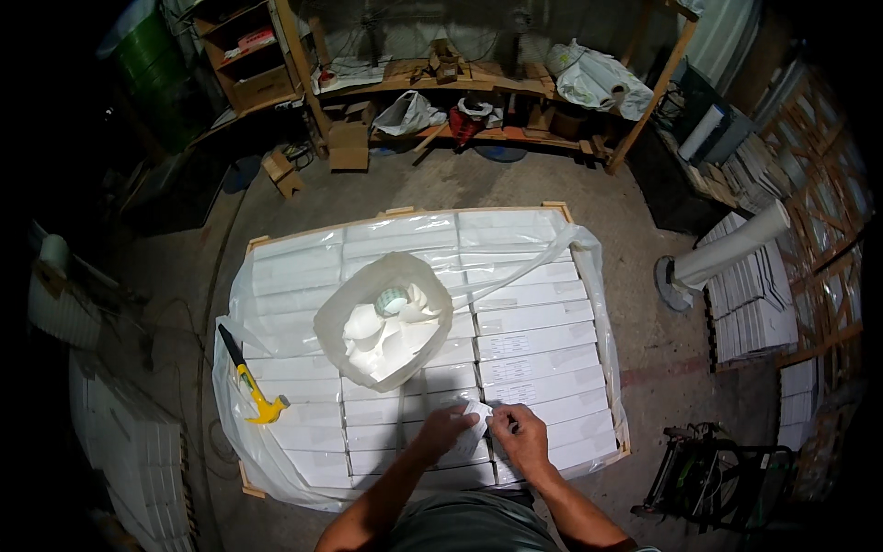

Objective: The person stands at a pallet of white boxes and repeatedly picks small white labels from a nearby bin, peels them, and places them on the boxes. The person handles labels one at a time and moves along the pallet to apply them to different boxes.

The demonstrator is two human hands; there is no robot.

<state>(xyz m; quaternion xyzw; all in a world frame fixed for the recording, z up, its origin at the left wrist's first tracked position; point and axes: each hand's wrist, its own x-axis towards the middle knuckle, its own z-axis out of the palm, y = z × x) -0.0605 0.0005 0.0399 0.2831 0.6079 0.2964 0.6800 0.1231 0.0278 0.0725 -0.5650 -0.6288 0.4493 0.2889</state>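
Observation:
Between both hands, a small white paper label [477, 416] is held over the near edge of a stack of white cartons [543, 317]. My left hand [445, 430] is closed on its left side, thumb on top. My right hand [521, 440] pinches its right edge with thumb and forefinger. Three printed labels [512, 368] lie in a column on cartons just beyond the right hand. Farther off to the left, a translucent plastic tub [333, 324] holds curled white paper scraps [382, 336] and a greenish roll [393, 301].
Clear plastic film [589, 276] drapes the stack's edges. A yellow hammer [262, 405] with a dark handle lies at the left. A cluttered wooden workbench [506, 74] stands at the back. At the right are a leaning film roll [736, 244], stacked white boxes [750, 313] and a dark metal frame [708, 478].

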